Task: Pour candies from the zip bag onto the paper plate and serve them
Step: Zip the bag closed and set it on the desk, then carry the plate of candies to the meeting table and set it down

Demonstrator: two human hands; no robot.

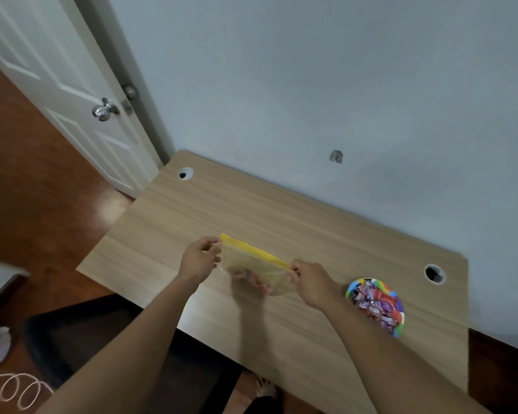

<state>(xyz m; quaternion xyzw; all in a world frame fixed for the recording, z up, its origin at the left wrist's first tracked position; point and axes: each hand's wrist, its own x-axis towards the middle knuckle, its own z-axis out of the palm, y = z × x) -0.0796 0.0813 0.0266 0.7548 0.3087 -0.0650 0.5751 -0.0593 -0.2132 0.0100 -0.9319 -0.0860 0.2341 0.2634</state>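
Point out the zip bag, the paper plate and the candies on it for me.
zip bag (253, 261): head view, on its clear body under the yellow zip strip.
paper plate (399, 330): head view, on its colourful near rim.
candies (374, 303): head view, middle of the wrapped pile.

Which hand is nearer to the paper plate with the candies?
The right hand. It holds the zip bag's right end, just left of the paper plate; the left hand holds the far end.

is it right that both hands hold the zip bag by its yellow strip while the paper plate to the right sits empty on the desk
Not quite: the paper plate is not empty. The head view shows wrapped candies piled on it. The rest holds: the left hand and right hand hold the zip bag by its yellow strip, above the desk.
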